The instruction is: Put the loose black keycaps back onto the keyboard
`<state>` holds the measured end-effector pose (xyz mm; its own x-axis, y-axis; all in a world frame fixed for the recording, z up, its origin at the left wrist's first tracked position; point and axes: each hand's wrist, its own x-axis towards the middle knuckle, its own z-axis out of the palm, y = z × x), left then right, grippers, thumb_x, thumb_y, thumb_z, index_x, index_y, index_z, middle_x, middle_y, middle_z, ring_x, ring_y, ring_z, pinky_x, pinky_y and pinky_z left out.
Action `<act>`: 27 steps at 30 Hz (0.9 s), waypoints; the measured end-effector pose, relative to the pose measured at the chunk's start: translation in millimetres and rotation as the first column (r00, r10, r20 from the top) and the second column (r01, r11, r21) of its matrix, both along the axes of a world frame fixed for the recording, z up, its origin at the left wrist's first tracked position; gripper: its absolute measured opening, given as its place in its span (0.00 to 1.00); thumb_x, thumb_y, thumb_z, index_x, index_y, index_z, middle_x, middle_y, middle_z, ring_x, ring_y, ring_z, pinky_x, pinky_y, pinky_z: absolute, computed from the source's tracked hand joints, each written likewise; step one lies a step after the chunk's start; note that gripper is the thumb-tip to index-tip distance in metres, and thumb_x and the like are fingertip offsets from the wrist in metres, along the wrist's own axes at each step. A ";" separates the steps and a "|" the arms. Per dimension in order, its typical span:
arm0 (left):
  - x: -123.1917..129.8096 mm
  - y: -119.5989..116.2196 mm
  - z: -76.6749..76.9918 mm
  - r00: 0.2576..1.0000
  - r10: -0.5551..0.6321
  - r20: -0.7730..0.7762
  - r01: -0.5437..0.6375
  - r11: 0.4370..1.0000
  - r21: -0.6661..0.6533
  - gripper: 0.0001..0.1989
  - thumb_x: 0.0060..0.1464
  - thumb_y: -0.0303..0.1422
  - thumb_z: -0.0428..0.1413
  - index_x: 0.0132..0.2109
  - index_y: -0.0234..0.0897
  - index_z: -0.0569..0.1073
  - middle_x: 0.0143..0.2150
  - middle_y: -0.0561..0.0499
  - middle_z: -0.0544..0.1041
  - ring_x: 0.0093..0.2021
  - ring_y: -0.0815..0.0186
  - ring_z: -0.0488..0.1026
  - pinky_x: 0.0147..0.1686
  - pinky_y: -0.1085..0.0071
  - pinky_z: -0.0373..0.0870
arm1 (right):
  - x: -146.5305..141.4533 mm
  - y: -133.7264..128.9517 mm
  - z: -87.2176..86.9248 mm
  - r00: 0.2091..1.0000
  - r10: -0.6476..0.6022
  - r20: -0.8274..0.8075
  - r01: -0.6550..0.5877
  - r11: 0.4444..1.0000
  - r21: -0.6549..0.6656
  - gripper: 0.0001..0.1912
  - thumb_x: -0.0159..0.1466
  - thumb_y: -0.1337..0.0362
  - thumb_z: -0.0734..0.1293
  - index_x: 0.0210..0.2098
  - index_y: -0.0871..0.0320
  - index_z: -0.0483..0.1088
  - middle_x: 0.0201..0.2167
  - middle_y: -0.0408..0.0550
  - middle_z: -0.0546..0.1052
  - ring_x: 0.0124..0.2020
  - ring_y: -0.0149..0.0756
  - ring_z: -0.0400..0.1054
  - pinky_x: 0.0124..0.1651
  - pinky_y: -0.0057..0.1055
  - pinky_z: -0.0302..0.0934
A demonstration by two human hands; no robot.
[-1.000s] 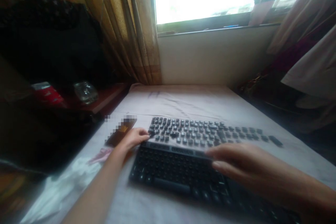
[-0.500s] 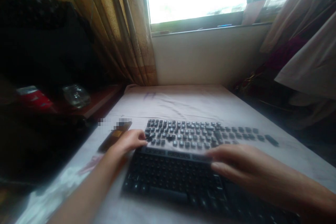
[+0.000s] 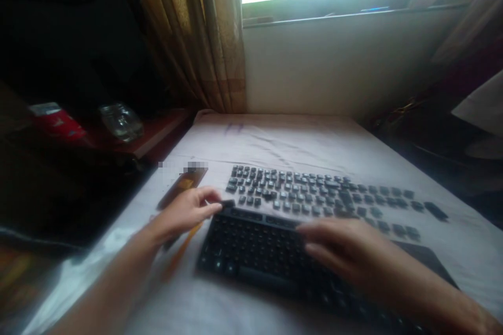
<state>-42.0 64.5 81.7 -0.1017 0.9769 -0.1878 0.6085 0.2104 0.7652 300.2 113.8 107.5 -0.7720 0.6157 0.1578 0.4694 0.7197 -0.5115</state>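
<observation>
A black keyboard base (image 3: 267, 251) with its keycaps off lies on the cloth-covered surface. Behind it, loose black keycaps (image 3: 293, 187) are laid out in rows. My left hand (image 3: 188, 210) is by the base's back left corner, thumb and forefinger closed on a black keycap (image 3: 228, 203). Over the middle of the base hangs my right hand (image 3: 338, 243), its fingers bent and blurred; whether they hold anything cannot be made out.
A brown flat object (image 3: 183, 186) lies left of the keycaps, and an orange stick (image 3: 183, 251) is under my left wrist. A glass jar (image 3: 122, 123) and a red item (image 3: 58, 123) stand on the side shelf. Curtain and window are behind.
My left hand has drawn back a little from the keycap rows and a black keycap now shows in its fingers. The view has shifted, and more keycaps show at the right.
</observation>
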 end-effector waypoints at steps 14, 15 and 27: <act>10.1 -59.8 -27.5 0.988 -0.060 0.144 0.059 0.998 0.014 0.14 0.55 0.44 0.56 0.42 0.44 0.79 0.39 0.51 0.80 0.38 0.62 0.75 0.40 0.69 0.72 | -104.7 -59.3 -54.6 0.987 -0.022 -0.159 0.050 0.983 0.175 0.13 0.61 0.71 0.67 0.45 0.58 0.76 0.38 0.51 0.83 0.34 0.39 0.79 0.37 0.30 0.73; 10.0 -61.1 -29.5 0.986 -0.063 0.157 0.061 0.998 0.018 0.13 0.55 0.44 0.56 0.42 0.44 0.79 0.39 0.51 0.80 0.38 0.62 0.75 0.40 0.69 0.72 | -106.8 -60.5 -57.4 0.985 -0.022 -0.173 0.055 0.981 0.186 0.13 0.62 0.71 0.67 0.45 0.58 0.77 0.37 0.51 0.83 0.33 0.38 0.79 0.36 0.30 0.73; 8.7 -70.1 -35.0 0.972 0.027 0.235 -0.023 1.000 -0.020 0.10 0.52 0.41 0.59 0.40 0.44 0.80 0.37 0.52 0.80 0.37 0.62 0.75 0.41 0.69 0.72 | -128.7 -55.4 -72.9 0.973 -0.033 -0.229 0.073 0.983 0.168 0.10 0.64 0.71 0.63 0.38 0.59 0.77 0.32 0.49 0.81 0.29 0.37 0.77 0.32 0.28 0.70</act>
<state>-33.3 -5.7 46.7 -0.0772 0.9711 -0.2260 0.4059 0.2377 0.8825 171.5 58.4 34.5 -0.6717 0.6023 0.4314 0.3970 0.7843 -0.4768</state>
